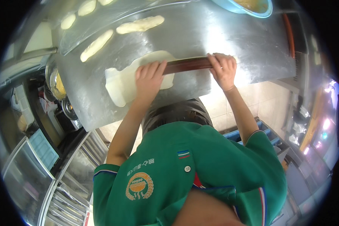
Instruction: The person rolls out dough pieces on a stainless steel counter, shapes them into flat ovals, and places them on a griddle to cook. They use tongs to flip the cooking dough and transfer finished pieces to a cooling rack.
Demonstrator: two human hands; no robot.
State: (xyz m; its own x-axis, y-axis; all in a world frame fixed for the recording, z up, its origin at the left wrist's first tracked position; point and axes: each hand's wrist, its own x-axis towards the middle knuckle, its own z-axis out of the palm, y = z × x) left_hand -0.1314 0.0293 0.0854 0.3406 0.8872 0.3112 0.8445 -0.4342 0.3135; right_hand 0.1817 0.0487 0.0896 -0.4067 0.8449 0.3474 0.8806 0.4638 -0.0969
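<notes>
A dark red-brown wooden rolling pin (188,65) lies across a thin, uneven sheet of dough (127,80) on the steel worktop. My left hand (150,74) is closed over the pin's left end, above the dough. Around the right end my right hand (223,67) is wrapped, with a ring on one finger; that end is hidden under it. Two long dough pieces lie farther back, one slanted at the left (97,45) and one nearer the middle (140,24). Beyond them, at the top left, are several smaller dough pieces (87,7).
The steel worktop (87,104) ends just in front of my body. A light blue basin (261,11) with brownish contents stands at the back right. Near the right edge lies a long orange-red object (289,36). Metal bowls (54,82) are beside the left edge.
</notes>
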